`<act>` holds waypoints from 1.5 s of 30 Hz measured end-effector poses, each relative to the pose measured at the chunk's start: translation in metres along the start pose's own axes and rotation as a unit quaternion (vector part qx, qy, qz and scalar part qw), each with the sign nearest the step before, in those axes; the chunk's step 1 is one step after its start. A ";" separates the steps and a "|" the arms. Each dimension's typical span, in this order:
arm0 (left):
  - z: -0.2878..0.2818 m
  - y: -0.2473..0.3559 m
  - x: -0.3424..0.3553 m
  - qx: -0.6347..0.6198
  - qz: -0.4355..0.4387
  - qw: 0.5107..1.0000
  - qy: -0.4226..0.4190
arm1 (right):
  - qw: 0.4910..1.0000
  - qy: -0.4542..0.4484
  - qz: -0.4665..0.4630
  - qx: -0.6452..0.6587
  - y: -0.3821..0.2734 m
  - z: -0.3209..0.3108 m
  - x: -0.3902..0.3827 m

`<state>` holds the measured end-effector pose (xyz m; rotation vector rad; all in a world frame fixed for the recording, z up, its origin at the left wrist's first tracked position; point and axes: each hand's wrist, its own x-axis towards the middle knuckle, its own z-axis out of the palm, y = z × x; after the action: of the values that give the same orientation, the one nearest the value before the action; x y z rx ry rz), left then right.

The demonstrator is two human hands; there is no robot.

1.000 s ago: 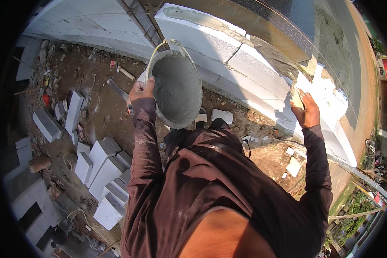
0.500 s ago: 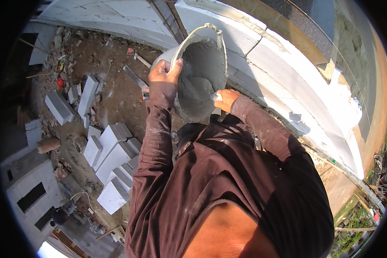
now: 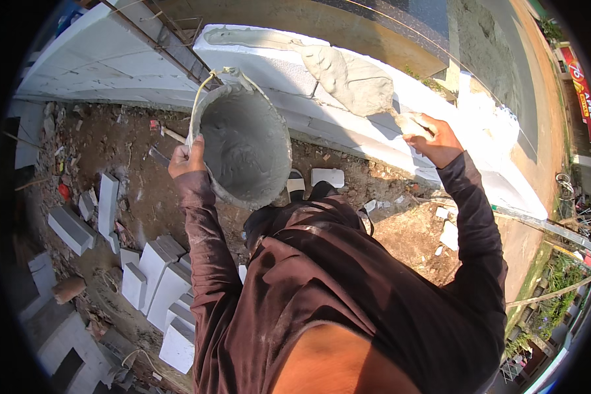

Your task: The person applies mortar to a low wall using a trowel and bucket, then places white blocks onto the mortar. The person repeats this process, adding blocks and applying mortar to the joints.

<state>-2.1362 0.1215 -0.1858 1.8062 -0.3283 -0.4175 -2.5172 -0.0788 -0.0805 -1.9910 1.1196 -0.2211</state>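
Note:
My left hand (image 3: 189,159) is closed on the left rim of a mortar-crusted bucket (image 3: 281,148), tilted so that its inside shows. Wet grey mortar (image 3: 233,141) coats the bucket's inside and bottom. Out to the right, my right hand (image 3: 440,141) is closed round the handle of a trowel (image 3: 408,123). A thick heap of grey mortar (image 3: 351,82) covers the trowel's blade, over the top of a white block wall (image 3: 259,65). How far the heap touches the wall cannot be made out. A strip of mortar (image 3: 249,38) lies along the wall top left of it.
Stacked white blocks (image 3: 154,269) and loose ones (image 3: 72,230) lie on the dirt at left. A hammer (image 3: 172,134) rests behind the bucket. A block piece (image 3: 327,177) lies near my feet. Steel bars (image 3: 157,46) stand at the wall's far left end.
My right hand has come out of the bucket with the trowel, now loaded with mortar, and moved right over the wall. My left hand and the bucket appear lower and further left.

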 end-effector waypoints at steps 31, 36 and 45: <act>-0.044 -0.139 0.074 0.044 0.014 0.998 0.038 | 0.911 0.148 0.287 0.256 -0.060 0.025 -0.043; -0.065 -0.145 0.092 0.038 -0.029 0.999 0.016 | 0.915 0.123 0.265 0.277 -0.123 0.090 0.015; -0.117 -0.167 0.138 0.053 0.006 0.999 0.000 | 0.949 0.127 0.169 0.236 -0.205 0.219 0.114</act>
<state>-1.9595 0.2082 -0.3332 1.9075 -0.3676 -0.3985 -2.2106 0.0129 -0.0992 -1.3511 1.3993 -0.5219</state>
